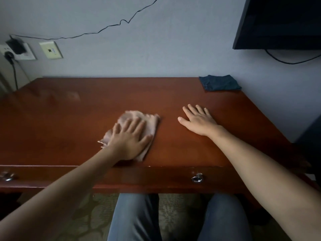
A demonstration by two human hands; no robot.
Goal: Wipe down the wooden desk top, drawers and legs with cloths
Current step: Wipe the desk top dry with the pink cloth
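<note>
The reddish-brown wooden desk top point(69, 122) fills the middle of the head view. My left hand point(129, 138) presses flat, fingers spread, on a crumpled pinkish-beige cloth point(149, 122) near the desk's front middle. My right hand point(199, 120) rests palm down on the bare wood to the right of the cloth, fingers straight and holding nothing. A folded dark blue cloth point(219, 82) lies at the back right corner against the wall. Below the front edge runs the drawer front point(139, 178) with a metal knob point(197, 178).
A second knob point(7, 176) shows at the far left of the drawer front. A dark wall-mounted screen point(281, 23) hangs above the right end. Wall sockets with a plugged charger point(16, 47) and a trailing cable sit at the left. My legs in jeans point(137, 218) are under the desk.
</note>
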